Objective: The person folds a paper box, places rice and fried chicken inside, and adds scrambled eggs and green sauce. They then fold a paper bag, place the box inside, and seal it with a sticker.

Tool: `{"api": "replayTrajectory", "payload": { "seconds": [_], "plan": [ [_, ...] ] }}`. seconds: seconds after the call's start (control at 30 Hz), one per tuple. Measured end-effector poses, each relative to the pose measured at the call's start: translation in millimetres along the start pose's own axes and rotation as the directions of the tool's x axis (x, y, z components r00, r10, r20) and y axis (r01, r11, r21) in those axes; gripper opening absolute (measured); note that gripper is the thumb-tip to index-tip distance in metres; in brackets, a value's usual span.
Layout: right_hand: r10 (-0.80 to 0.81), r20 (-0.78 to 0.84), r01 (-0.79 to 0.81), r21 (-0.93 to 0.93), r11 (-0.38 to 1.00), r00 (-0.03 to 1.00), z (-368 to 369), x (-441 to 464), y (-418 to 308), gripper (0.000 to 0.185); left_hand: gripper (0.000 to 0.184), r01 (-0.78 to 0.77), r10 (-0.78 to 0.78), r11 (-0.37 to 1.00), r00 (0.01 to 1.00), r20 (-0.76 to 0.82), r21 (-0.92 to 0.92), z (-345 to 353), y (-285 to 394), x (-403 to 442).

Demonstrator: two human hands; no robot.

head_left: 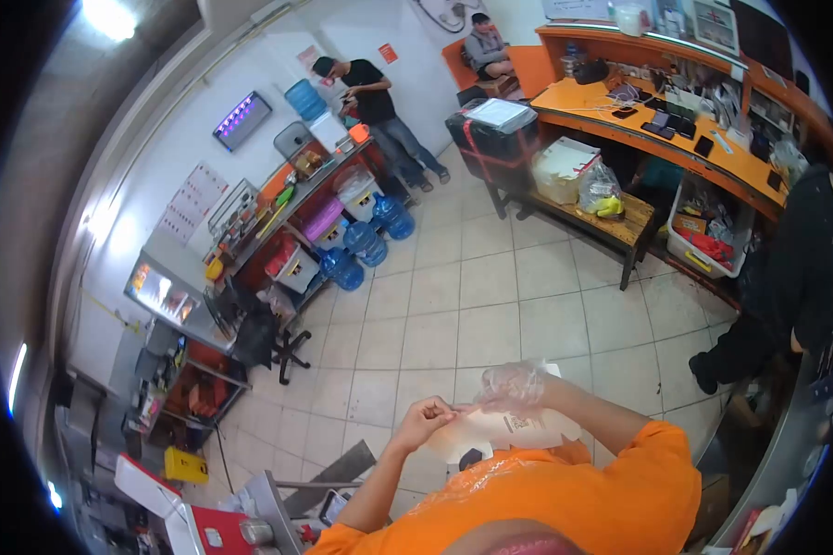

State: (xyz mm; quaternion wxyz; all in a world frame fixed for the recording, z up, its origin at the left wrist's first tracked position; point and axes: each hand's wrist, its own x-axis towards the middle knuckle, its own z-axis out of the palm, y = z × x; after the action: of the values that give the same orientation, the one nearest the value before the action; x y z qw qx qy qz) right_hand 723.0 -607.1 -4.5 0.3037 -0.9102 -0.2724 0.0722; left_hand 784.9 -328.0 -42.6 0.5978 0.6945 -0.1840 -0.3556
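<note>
My left hand [423,423] is closed, thumb and fingers pinched together at the left edge of a pale piece of paper or card [532,427] with dark print. A thin pinkish strip runs from its fingertips toward my right hand; I cannot make out what it is. My right hand [514,384] is wrapped in a loose clear plastic glove and hangs over the upper edge of the paper. Its fingers blur inside the plastic. The paper lies between my hands and the orange shirt [555,499]. A small dark patch [470,457] shows beneath the paper's left side.
A black-clothed person [801,264] stands close on my right. Ahead are a wooden bench [631,222] with bags and an orange counter [574,97]. Blue water bottles [366,242] stand by the left shelves. Another person [375,102] stands farther back. A red-and-white box [208,529] is lower left.
</note>
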Motion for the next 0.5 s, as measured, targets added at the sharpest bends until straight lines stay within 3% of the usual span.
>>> {"api": "replayTrajectory", "payload": {
  "seconds": [0.03, 0.07, 0.13, 0.2, 0.23, 0.33, 0.4, 0.5],
  "plan": [
    [-0.025, 0.033, 0.025, -0.008, 1.000, 0.999, 8.6, -1.9, 7.9, 0.026, 0.009, 0.001, -0.001, 1.000, 0.999, 0.051, -0.005, 0.4, 7.2, 6.2],
    [-0.051, -0.138, 0.060, 0.061, 0.996, 0.989, 25.4, -3.7, 21.5, 0.024, 0.011, -0.006, 0.008, 1.000, 0.997, 0.072, -0.024, 1.3, 15.2, 7.6],
    [-0.220, -0.190, 0.240, 0.088, 0.967, 0.957, 33.5, 11.5, 13.5, 0.023, 0.017, 0.137, -0.137, 0.988, 0.991, -0.014, 0.073, 3.1, 32.8, 13.8],
    [-0.101, -0.286, -0.002, -0.338, 0.941, 0.953, 12.8, 14.5, -12.6, 0.008, 0.022, 0.112, -0.092, 0.988, 0.981, -0.173, 0.108, 5.7, 30.5, 22.8],
    [-0.139, -0.249, 0.042, -0.357, 0.933, 0.958, 16.7, 19.6, -19.3, 0.008, 0.022, 0.098, -0.079, 0.992, 0.974, -0.213, 0.078, 10.6, 33.6, 20.1],
    [-0.215, -0.322, 0.088, -0.369, 0.925, 0.922, 24.6, 21.7, -22.3, 0.003, 0.022, 0.078, -0.039, 0.987, 0.966, -0.256, 0.141, 34.0, 39.0, 30.5],
    [-0.180, -0.438, 0.106, -0.189, 0.976, 0.881, 37.3, 29.3, -19.9, 0.006, 0.023, 0.010, 0.109, 0.941, 0.937, -0.331, 0.338, 37.2, 28.8, 28.1],
    [-0.139, -0.489, 0.107, -0.094, 0.990, 0.861, 43.4, 29.0, -21.3, 0.008, 0.020, 0.006, 0.084, 0.954, 0.955, -0.286, 0.300, 35.9, 31.3, 15.8]
  ]
}}
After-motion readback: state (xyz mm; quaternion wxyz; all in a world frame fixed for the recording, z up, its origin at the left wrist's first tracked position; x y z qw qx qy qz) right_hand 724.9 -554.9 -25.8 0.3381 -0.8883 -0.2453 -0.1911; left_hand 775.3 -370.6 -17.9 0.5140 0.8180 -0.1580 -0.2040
